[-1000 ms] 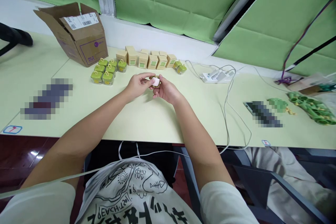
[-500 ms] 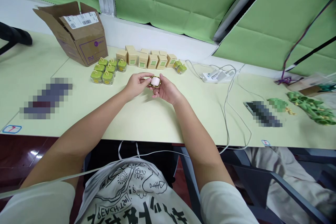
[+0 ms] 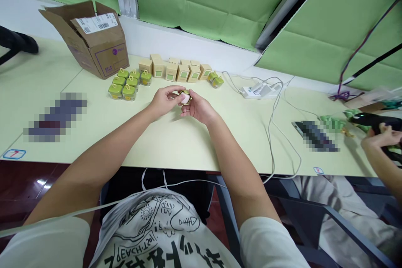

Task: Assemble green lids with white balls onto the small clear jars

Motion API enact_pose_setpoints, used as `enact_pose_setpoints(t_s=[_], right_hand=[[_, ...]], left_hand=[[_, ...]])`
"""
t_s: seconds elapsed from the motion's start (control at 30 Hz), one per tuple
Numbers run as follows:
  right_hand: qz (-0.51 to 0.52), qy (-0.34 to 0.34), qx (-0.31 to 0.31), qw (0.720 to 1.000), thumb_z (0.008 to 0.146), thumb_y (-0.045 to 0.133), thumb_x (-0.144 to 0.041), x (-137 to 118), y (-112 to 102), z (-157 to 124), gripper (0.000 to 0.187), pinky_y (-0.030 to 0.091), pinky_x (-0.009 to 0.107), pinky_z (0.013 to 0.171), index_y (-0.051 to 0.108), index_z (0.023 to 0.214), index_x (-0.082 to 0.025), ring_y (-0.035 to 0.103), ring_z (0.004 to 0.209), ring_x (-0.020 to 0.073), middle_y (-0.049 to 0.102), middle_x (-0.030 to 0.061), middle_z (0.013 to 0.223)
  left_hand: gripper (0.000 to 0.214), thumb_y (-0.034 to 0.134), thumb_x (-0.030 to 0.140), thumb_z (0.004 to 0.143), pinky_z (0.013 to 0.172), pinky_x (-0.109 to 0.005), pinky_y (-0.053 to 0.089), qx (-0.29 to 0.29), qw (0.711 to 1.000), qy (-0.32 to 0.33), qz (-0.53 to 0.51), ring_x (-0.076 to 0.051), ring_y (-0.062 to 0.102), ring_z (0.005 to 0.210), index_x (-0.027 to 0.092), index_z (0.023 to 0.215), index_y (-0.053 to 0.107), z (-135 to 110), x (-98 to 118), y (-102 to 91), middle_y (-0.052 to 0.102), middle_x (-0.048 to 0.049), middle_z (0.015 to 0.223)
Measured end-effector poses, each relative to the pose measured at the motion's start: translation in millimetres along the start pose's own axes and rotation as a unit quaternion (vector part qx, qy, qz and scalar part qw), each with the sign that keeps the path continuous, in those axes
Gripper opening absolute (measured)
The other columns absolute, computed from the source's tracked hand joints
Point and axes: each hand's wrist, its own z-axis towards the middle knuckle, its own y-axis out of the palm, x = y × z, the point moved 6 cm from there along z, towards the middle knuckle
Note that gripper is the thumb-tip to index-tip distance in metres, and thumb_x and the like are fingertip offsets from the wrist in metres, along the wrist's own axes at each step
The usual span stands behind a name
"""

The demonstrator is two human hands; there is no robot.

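Observation:
Between my two hands, a little above the table, is a small green-rimmed case (image 3: 185, 98) with a pale pink block-like thing showing in it. My left hand (image 3: 164, 100) pinches its left side, the thumb lying against the pale part. From the right, my right hand (image 3: 201, 108) grips the same case with thumb and fingers, its lower fingers curled beneath. Fingers cover part of the case. Several clear boxes with green lids and loops (image 3: 128, 91) stand in a group to the left of my hands.
Small kraft cartons (image 3: 182, 73) line the back, with two more green-lidded boxes (image 3: 215, 80) beside them. An open cardboard box (image 3: 108, 52) stands back left. To the right lie a power strip (image 3: 259, 91), cables and a blurred phone (image 3: 315, 136). Another person's hand (image 3: 381, 139) holds a dark object.
My left thumb has moved onto the pale part, and the case has tilted slightly in my hands. At far right, another person's arm has come into view with a dark object.

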Motion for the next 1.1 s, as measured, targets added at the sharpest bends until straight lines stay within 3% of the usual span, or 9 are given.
enact_pose_setpoints(t_s=[0.2,0.33,0.47,0.6,0.73,0.87,1.1], right_hand=[[0.000,-0.005,-0.003,1.000,0.119,0.040,-0.053,-1,1,-1,0.044,0.068,0.029,0.060,0.065,0.104,-0.020,0.058,0.055,0.0122,0.070,0.0012,0.080],[-0.009,-0.001,-0.013,1.000,0.119,0.037,-0.046,-1,4,-2,0.040,0.070,0.031,0.063,0.065,0.107,-0.019,0.061,0.057,0.0124,0.072,0.0019,0.083],[-0.011,-0.012,-0.012,1.000,0.118,0.042,-0.044,-1,5,-2,0.032,0.070,0.032,0.064,0.064,0.113,-0.021,0.062,0.058,0.0124,0.074,0.0018,0.086],[-0.003,-0.038,0.021,0.999,0.115,0.048,-0.044,-6,0,-2,0.025,0.069,0.030,0.065,0.063,0.119,-0.024,0.062,0.059,0.0124,0.074,0.0001,0.088],[0.007,-0.066,0.043,0.997,0.113,0.048,-0.043,-13,-5,-5,0.024,0.068,0.030,0.067,0.063,0.125,-0.028,0.063,0.062,0.0120,0.073,-0.0014,0.091],[-0.003,-0.092,0.057,0.994,0.108,0.059,-0.045,-16,-8,-6,0.022,0.067,0.029,0.069,0.062,0.126,-0.031,0.066,0.070,0.0121,0.072,-0.0018,0.098],[-0.105,-0.155,0.139,0.972,0.097,0.076,-0.044,-10,-29,6,0.042,0.065,0.026,0.075,0.060,0.135,-0.037,0.066,0.088,0.0141,0.069,-0.0020,0.106]], left_hand=[[0.040,0.079,0.040,0.091,0.084,-0.035,0.065,0.004,0.999,0.033,0.001,-0.017,0.076,0.082,0.016,0.123,0.084,3,-2,-2.2,0.085,-0.0123,0.119],[0.037,0.074,0.043,0.095,0.076,-0.033,0.063,0.013,0.999,0.038,0.023,-0.017,0.073,0.077,0.016,0.118,0.082,3,-3,-3.7,0.084,-0.0119,0.113],[0.033,0.072,0.042,0.096,0.078,-0.032,0.063,0.024,0.998,0.042,0.045,-0.017,0.075,0.084,0.018,0.116,0.081,3,-3,-4.4,0.082,-0.0109,0.119],[0.029,0.069,0.040,0.098,0.084,-0.031,0.063,0.046,0.996,0.051,0.065,-0.018,0.076,0.096,0.020,0.116,0.079,3,-2,-7.2,0.080,-0.0101,0.125],[0.026,0.066,0.040,0.101,0.082,-0.031,0.061,0.049,0.995,0.047,0.070,-0.017,0.076,0.093,0.021,0.115,0.077,2,-2,-9.2,0.078,-0.0095,0.125],[0.028,0.063,0.045,0.103,0.079,-0.031,0.059,0.045,0.994,0.047,0.086,-0.018,0.074,0.093,0.022,0.113,0.076,1,1,-8.0,0.078,-0.0095,0.122],[0.045,0.065,0.059,0.102,0.086,-0.035,0.054,0.042,0.982,0.087,0.164,-0.024,0.068,0.109,0.023,0.127,0.069,-5,14,-10.4,0.072,-0.0120,0.135]])
